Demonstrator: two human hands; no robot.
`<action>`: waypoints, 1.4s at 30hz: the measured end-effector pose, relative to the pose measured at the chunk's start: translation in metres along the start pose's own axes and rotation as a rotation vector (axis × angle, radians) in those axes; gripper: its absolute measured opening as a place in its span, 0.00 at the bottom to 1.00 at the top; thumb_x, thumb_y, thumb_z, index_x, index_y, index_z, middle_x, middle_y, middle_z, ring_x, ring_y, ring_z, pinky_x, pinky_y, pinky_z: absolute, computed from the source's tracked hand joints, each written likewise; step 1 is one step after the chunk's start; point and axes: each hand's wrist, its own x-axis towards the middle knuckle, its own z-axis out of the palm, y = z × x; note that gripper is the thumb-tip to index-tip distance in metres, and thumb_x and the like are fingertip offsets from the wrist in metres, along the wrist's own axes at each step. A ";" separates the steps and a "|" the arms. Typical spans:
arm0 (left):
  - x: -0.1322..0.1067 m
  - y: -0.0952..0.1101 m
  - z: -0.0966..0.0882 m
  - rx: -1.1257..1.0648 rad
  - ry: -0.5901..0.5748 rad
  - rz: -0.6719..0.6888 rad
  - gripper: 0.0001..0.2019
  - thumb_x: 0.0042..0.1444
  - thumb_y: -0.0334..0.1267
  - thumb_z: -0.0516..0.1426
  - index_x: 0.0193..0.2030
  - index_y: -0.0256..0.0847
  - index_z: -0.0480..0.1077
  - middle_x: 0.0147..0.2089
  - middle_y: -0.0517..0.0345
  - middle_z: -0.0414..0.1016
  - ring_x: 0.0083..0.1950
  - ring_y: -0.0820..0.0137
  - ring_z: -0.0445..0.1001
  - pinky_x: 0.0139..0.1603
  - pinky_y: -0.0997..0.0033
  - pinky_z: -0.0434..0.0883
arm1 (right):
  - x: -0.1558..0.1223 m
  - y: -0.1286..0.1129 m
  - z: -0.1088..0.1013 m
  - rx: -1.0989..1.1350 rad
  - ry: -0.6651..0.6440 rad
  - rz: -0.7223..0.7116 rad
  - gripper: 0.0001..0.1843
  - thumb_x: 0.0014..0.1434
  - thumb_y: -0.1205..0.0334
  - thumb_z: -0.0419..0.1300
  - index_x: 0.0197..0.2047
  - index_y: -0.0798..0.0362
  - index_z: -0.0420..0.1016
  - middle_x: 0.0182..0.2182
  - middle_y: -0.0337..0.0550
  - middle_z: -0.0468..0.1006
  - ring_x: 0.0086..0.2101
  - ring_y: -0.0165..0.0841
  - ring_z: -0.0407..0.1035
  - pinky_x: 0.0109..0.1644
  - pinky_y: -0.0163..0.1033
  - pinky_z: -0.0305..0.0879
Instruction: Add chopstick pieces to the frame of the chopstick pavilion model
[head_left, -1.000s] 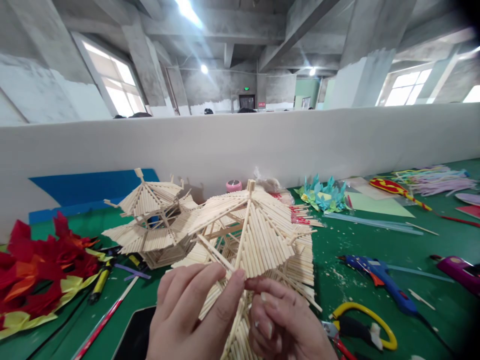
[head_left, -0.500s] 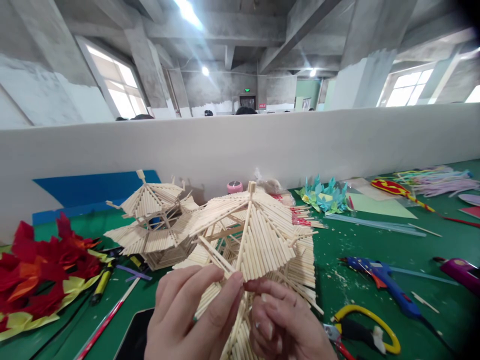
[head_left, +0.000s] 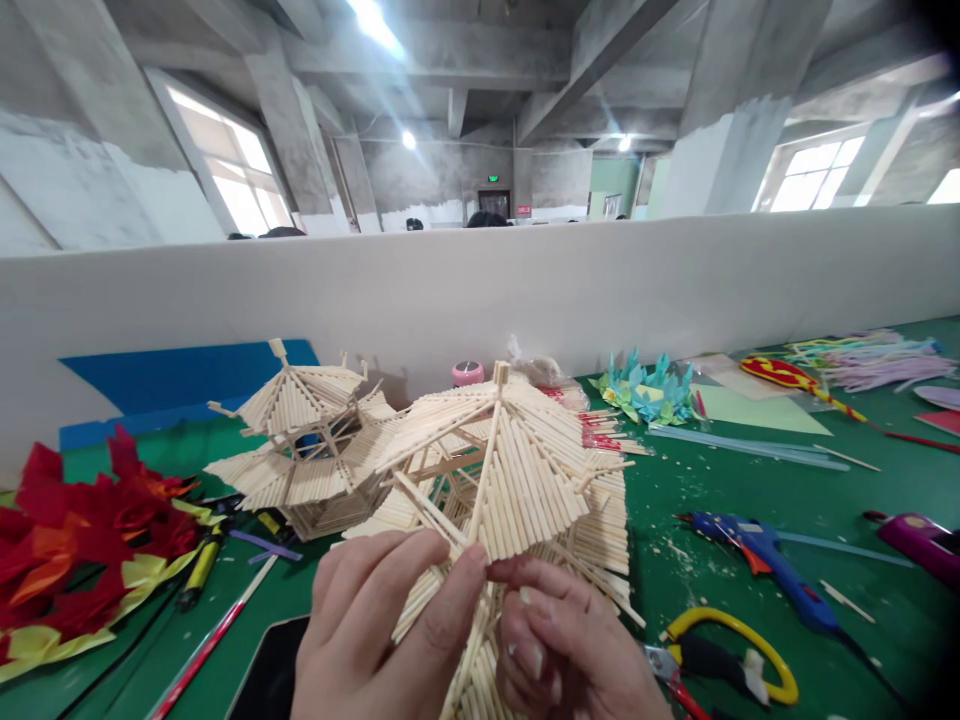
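In the head view a pavilion model built of thin wooden sticks stands in front of me, its slatted roof rising to a short stub. My left hand is closed at the roof's lower front corner, thumb and fingers pinched on the roof edge. Beside it my right hand is closed too, its index fingertip touching the same corner and the other fingers curled. Whether a small stick sits in the right hand's fingers is hidden. Behind, to the left, stands a second stick pavilion.
A blue glue gun, yellow-handled pliers and a purple tool lie right on the green table. Red paper petals and a dark phone-like slab are left. A white partition runs behind; a teal paper flower sits before it.
Both hands stay at the same roof corner with almost no movement. The whole view has shifted very slightly.
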 end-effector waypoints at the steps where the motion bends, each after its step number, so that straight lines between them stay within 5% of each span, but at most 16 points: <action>1: -0.001 0.000 0.000 0.002 0.001 -0.001 0.15 0.48 0.23 0.57 0.43 0.38 0.70 0.40 0.53 0.65 0.40 0.65 0.66 0.36 0.64 0.66 | 0.000 0.000 0.000 0.001 0.002 0.004 0.12 0.47 0.59 0.63 0.35 0.55 0.76 0.14 0.31 0.63 0.13 0.17 0.47 0.17 0.26 0.44; 12: 0.004 0.003 0.003 -0.051 0.109 -0.073 0.12 0.46 0.23 0.59 0.40 0.32 0.70 0.37 0.54 0.67 0.36 0.69 0.66 0.35 0.68 0.66 | 0.001 0.001 -0.003 -0.018 -0.004 0.008 0.12 0.47 0.58 0.64 0.35 0.55 0.76 0.13 0.30 0.63 0.13 0.17 0.47 0.17 0.26 0.44; 32: -0.001 -0.002 0.002 0.002 0.010 -0.022 0.13 0.49 0.25 0.57 0.42 0.39 0.71 0.39 0.53 0.66 0.39 0.64 0.65 0.35 0.62 0.65 | 0.001 0.002 -0.003 -0.006 -0.010 0.000 0.12 0.47 0.58 0.63 0.35 0.54 0.77 0.13 0.30 0.61 0.13 0.17 0.47 0.17 0.26 0.44; 42: 0.001 -0.001 0.004 -0.005 0.061 -0.039 0.11 0.48 0.25 0.58 0.40 0.38 0.71 0.37 0.54 0.67 0.37 0.65 0.66 0.34 0.63 0.66 | 0.001 0.001 -0.002 -0.011 -0.004 0.002 0.11 0.47 0.59 0.63 0.35 0.55 0.76 0.12 0.31 0.63 0.12 0.17 0.47 0.17 0.27 0.44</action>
